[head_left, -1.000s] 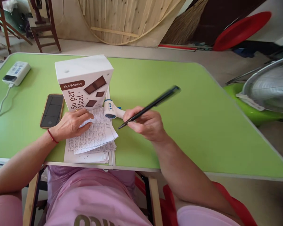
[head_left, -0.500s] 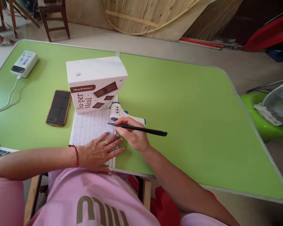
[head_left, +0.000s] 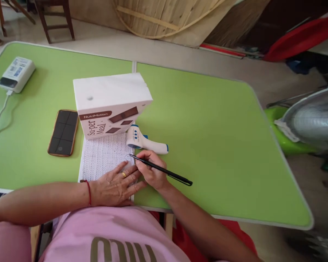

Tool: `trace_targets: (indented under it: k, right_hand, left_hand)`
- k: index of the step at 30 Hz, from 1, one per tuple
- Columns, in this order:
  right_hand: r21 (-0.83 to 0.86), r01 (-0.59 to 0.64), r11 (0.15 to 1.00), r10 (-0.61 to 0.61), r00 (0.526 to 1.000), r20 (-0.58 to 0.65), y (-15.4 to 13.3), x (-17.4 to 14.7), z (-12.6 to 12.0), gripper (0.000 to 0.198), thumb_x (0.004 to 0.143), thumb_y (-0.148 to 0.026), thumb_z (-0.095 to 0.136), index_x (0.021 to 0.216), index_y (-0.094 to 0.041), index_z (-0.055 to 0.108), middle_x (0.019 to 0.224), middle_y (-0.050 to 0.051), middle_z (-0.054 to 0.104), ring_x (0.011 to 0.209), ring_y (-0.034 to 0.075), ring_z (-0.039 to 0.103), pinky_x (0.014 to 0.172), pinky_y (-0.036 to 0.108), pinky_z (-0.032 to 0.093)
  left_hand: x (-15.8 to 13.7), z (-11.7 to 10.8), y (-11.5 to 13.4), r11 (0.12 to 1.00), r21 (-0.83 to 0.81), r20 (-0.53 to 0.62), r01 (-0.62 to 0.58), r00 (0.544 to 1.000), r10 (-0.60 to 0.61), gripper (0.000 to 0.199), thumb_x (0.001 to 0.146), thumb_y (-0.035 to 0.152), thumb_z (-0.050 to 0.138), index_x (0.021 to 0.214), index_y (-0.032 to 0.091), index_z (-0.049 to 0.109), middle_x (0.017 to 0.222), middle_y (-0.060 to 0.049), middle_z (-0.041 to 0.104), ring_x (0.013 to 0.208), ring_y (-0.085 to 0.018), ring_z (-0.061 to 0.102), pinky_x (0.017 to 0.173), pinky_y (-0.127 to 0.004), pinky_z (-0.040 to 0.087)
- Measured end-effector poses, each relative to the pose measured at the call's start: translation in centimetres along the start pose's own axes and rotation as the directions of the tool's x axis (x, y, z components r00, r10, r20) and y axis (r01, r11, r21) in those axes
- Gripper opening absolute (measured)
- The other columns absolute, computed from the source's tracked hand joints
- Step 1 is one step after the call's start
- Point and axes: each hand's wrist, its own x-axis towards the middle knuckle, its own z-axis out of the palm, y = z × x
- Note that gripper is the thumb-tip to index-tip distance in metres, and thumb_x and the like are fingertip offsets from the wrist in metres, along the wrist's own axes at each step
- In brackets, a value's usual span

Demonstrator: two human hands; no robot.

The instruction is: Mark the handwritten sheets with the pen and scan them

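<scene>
A black pen (head_left: 168, 171) is pinched in my right hand (head_left: 153, 170), its tip at a small rounded drawn outline near the right edge of a sheet of paper (head_left: 104, 156). Dense rows of small marks cover the sheet. My left hand (head_left: 116, 183) lies flat with spread fingers across the paper's lower part, hiding some of it. On the sheet's far end stands a white box (head_left: 112, 91) printed "NutriMotion Su-per Meal". A white and blue infrared thermometer (head_left: 147, 141) lies beside the box, just beyond my right hand.
A smartphone (head_left: 62, 133) lies left of the box on the green folding table (head_left: 207, 145). Farther left is a white power bank (head_left: 17, 74) with a cable. Past the right edge stands a green stool (head_left: 278, 131) bearing a metal basin (head_left: 314, 116).
My right hand and the pen tip have moved slightly nearer to me, onto the drawn outline. The view has shifted a little. My left hand stays flat on the paper.
</scene>
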Motion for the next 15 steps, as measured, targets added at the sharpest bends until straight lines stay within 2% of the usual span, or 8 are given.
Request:
trace_targets:
  k: [5, 12, 15]
  right_hand:
    - [-0.041, -0.017, 0.999, 0.015, 0.999, -0.043, 0.07, -0.16, 0.42, 0.006, 0.08, -0.021, 0.059, 0.085, -0.023, 0.061, 0.068, -0.003, 0.065, 0.056, 0.013, 0.059, 0.054, 0.025, 0.05]
    - [-0.068, 0.019, 0.998, -0.021, 1.0, -0.024, 0.05, 0.3, 0.2, 0.004, 0.08, -0.021, 0.06, 0.084, -0.023, 0.061, 0.069, -0.002, 0.067, 0.056, 0.013, 0.06, 0.056, 0.026, 0.052]
    - [-0.068, 0.046, 0.997, -0.05, 0.997, -0.06, 0.09, 0.47, 0.26, 0.001, 0.081, -0.022, 0.06, 0.082, -0.023, 0.061, 0.067, -0.002, 0.068, 0.055, 0.014, 0.061, 0.055, 0.026, 0.053]
  left_hand:
    - [0.13, -0.38, -0.34, 0.999, 0.002, 0.013, -0.036, 0.999, 0.036, 0.063, 0.097, 0.045, 0.059, 0.148, 0.01, 0.043, 0.149, -0.02, 0.049, 0.142, -0.037, 0.041, 0.117, -0.057, 0.033]
    - [0.29, -0.67, -0.62, 0.997, -0.078, 0.035, -0.018, 0.999, 0.021, 0.069, 0.09, 0.051, 0.067, 0.142, 0.009, 0.049, 0.144, -0.02, 0.053, 0.141, -0.038, 0.042, 0.117, -0.056, 0.033]
    - [0.23, -0.26, -0.56, 0.994, -0.113, 0.013, -0.012, 1.0, 0.014, 0.073, 0.09, 0.061, 0.062, 0.141, 0.009, 0.052, 0.143, -0.02, 0.053, 0.141, -0.039, 0.04, 0.117, -0.058, 0.031]
